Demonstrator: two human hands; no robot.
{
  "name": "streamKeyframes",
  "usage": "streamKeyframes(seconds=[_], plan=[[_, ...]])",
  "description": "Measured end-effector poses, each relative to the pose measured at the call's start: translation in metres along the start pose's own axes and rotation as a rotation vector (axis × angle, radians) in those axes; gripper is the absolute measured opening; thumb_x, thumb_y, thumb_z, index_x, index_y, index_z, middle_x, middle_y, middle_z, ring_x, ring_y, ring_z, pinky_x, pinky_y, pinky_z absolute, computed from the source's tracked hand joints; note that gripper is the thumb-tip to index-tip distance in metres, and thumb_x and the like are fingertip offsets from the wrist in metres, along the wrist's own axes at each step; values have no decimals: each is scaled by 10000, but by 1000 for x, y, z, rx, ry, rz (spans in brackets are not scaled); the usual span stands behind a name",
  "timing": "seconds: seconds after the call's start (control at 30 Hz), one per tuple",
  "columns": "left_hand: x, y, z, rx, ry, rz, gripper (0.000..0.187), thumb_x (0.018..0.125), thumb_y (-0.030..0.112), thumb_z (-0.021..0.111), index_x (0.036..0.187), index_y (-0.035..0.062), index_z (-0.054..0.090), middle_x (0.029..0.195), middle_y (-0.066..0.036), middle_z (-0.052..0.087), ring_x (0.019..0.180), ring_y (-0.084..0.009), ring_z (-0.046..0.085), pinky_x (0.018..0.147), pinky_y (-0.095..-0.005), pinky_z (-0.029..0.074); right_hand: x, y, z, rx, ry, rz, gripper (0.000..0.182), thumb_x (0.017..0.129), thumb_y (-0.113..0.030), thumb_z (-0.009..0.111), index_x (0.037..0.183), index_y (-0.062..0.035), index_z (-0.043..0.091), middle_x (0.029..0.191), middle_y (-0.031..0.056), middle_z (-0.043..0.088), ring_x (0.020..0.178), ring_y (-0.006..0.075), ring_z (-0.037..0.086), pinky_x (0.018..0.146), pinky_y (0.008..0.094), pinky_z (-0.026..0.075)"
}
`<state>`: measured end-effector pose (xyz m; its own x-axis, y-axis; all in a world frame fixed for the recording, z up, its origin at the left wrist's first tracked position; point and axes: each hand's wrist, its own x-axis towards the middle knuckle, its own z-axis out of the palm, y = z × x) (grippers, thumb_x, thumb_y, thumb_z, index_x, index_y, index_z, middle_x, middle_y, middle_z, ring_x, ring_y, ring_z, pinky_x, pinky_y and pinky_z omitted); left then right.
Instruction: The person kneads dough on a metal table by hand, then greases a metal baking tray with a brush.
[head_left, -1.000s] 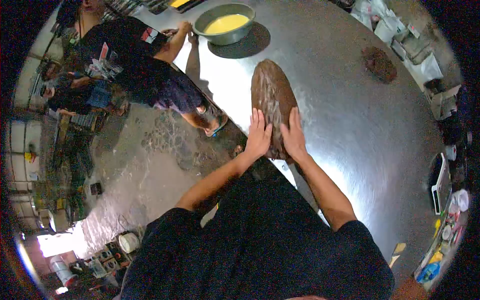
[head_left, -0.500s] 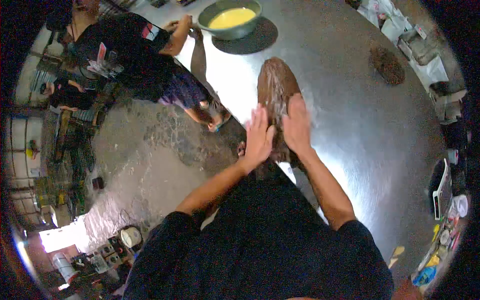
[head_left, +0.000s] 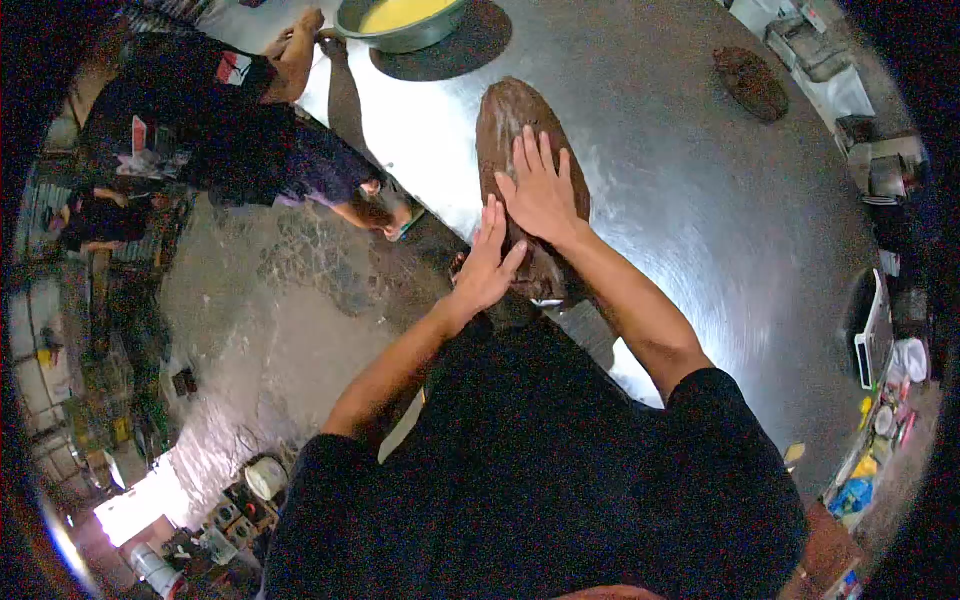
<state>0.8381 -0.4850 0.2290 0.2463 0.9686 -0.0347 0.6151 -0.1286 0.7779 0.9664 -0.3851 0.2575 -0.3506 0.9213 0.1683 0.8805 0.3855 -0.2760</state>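
A long, brown, dough-like mass lies on the metal table in front of me, pale streaks showing on its top. My right hand rests flat on its upper surface with the fingers spread. Along its left edge, close to me, is my left hand, fingers stretched out and thumb apart. Neither hand is wrapped round anything. My palms hide part of the mass.
A grey-green bowl of yellow liquid stands at the far end. Another dark brown lump lies far right. A co-worker is beside the table at left. A white-edged device sits at the right.
My right hand has moved from the right side of the brown mass onto its top and farther forward. My left hand has slid slightly left and is angled more. The view has shifted.
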Motion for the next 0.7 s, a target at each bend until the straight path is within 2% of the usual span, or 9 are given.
streamKeyframes(seconds=[0.03,0.1,0.23,0.3,0.37,0.4,0.5,0.6,0.7], plan=[[-3,2,-3,-46,-11,-8,758,974,353,448,1489,-20,35,1567,-210,4,1452,-343,49,1163,-395,121,4,-1,0,-4,-4,0,683,947,-398,422,1435,55,272,1535,213,195,1425,379,163,1122,574,143],[1,2,-9,-117,27,7,745,975,338,454,1488,-23,51,1563,-217,41,1451,-331,78,1160,-368,129,9,-2,-5,53,213,-37,672,946,-402,419,1417,62,305,1529,224,205,1424,373,171,1121,571,156],[-7,11,-16,-251,86,-72,717,974,286,476,1483,-34,85,1548,-235,125,1444,-304,146,1155,-331,141,32,5,18,-48,52,-30,679,946,-407,420,1414,71,300,1524,235,210,1416,374,201,1113,578,173],[-9,9,-12,-256,136,-105,686,974,267,482,1475,-43,131,1541,-234,161,1437,-310,171,1151,-337,161,36,10,11,-22,166,-85,695,942,-417,430,1415,74,295,1522,237,214,1412,372,217,1110,582,177],[-4,2,-15,-382,179,-178,665,971,268,487,1467,-47,174,1526,-233,216,1425,-310,215,1145,-337,184,46,8,14,-21,147,-78,709,936,-422,447,1418,74,289,1520,237,220,1414,368,214,1108,585,176],[-1,1,-17,-323,239,-105,648,965,267,500,1457,-46,218,1510,-229,262,1413,-306,251,1139,-335,206,53,6,10,-16,176,-52,713,936,-426,443,1422,71,283,1523,232,215,1417,363,206,1111,580,174],[2,-3,-21,-302,261,-127,637,964,263,505,1451,-48,237,1505,-241,264,1409,-309,255,1138,-338,209,60,10,9,-31,278,-89,729,938,-447,425,1433,63,260,1535,218,192,1425,352,189,1122,560,164],[1,-4,-20,-294,280,-154,628,950,253,532,1432,-56,274,1486,-238,306,1384,-314,305,1126,-349,240,70,10,27,-35,-4,30,766,935,-483,406,1452,52,227,1546,206,171,1439,328,156,1136,539,128],[2,-12,-10,-294,344,-179,625,931,241,564,1414,-62,306,1451,-233,369,1351,-327,362,1105,-360,286,71,18,28,-54,186,37,762,938,-482,401,1459,43,221,1549,198,168,1443,323,143,1139,538,118]])
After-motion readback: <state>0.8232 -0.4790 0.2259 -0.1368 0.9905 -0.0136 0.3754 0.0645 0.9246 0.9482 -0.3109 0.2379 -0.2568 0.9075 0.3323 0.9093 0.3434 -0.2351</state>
